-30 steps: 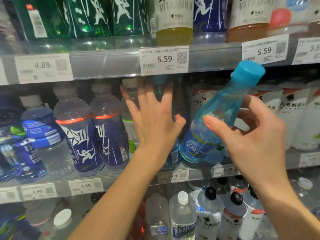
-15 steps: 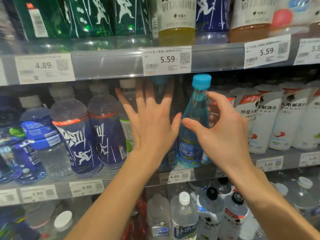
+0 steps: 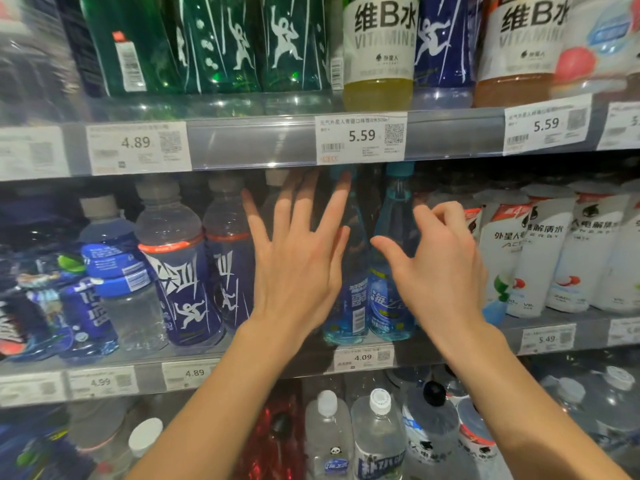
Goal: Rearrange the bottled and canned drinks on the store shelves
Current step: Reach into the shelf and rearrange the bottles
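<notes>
Upright now on the middle shelf point(image 3: 277, 358), the light-blue bottle point(image 3: 389, 289) stands beside its twin point(image 3: 349, 299), right hand point(image 3: 440, 271) loosely curled around it, left hand point(image 3: 298, 268) spread flat.

A: Where does the head view look from?
B: Close before the middle shelf point(image 3: 256, 362), facing it straight on, slightly downward.
A: Other views?
B: Only this one.

Two slim bottles point(image 3: 391, 271) stand side by side on the middle shelf point(image 3: 263, 362). Left hand point(image 3: 298, 271) before the left one, right hand point(image 3: 440, 271) just right of the other.
</notes>
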Tool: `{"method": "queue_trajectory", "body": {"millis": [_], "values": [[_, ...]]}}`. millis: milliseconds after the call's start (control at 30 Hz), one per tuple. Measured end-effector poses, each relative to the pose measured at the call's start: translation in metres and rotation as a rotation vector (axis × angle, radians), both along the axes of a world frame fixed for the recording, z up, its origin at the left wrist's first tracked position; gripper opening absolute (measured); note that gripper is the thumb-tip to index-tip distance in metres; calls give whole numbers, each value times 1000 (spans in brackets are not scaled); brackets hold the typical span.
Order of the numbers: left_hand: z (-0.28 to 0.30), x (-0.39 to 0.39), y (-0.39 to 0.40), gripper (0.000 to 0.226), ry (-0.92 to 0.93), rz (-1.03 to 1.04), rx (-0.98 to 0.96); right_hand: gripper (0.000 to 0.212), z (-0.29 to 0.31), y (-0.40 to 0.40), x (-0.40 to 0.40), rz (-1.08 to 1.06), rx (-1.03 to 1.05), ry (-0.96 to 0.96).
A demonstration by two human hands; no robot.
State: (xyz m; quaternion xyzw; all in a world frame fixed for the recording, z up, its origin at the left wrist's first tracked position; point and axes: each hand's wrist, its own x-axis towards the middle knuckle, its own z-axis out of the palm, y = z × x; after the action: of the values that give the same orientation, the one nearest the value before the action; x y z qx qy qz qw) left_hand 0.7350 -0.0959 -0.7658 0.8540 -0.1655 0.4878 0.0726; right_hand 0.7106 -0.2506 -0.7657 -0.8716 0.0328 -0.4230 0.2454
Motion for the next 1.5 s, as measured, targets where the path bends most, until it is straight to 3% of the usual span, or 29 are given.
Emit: {"method": "queue_trajectory", "body": {"millis": [133,233,300,400,467,600,700,867,1067,1233,1500], "values": [[-6,-5,31,43,-89,-45,-148,41,-6,-2,1,30,40,-45],[-4,-8,61,37,-86,67,-225,48,-14,3,-6,94,136,-163],[4,-10,80,37,-63,198,-181,37,-22,13,-16,197,139,-264],[21,-12,99,38,-11,320,-19,17,-37,32,-28,376,35,-262],[34,-12,103,40,65,365,108,25,-37,46,-30,484,-19,-220],[47,-10,102,49,306,415,264,67,-14,64,-24,595,-17,-70],[47,-5,106,54,415,386,276,85,2,70,-16,493,-194,126],[49,2,109,52,459,307,205,85,8,82,-8,289,-414,308],[45,12,127,56,424,179,265,68,5,94,-6,201,-355,179],[44,16,141,88,436,135,318,57,-1,87,7,276,-297,46],[52,10,138,67,507,148,309,58,-9,78,11,337,-269,-32]]}}
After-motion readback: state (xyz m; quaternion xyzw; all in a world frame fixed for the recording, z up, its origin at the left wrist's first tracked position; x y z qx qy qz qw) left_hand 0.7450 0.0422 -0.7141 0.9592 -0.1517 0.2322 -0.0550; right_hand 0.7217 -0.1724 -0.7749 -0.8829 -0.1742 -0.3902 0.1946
